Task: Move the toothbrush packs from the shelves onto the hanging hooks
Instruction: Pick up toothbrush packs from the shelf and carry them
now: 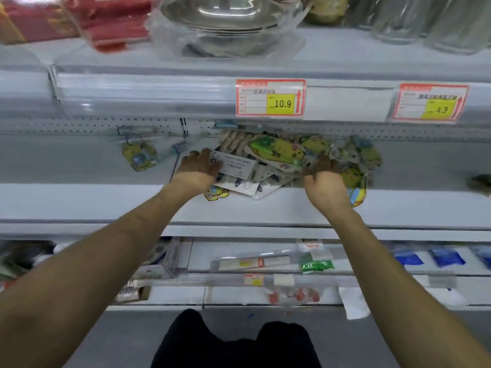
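Head view: left hand (198, 167) and right hand (322, 175) fingers (203, 156) lie among blurred toothbrush packs (276, 150), grip unclear.

Right hand (322, 179) grip on packs (279, 150) unclear

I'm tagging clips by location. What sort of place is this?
Most likely a shop aisle: price tags on the shelf edge, a pegboard back wall, and a heap of toothbrush packs on the shelf.

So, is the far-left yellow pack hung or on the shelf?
Hung: the yellow pack dangles from a hook, apart from the pile.
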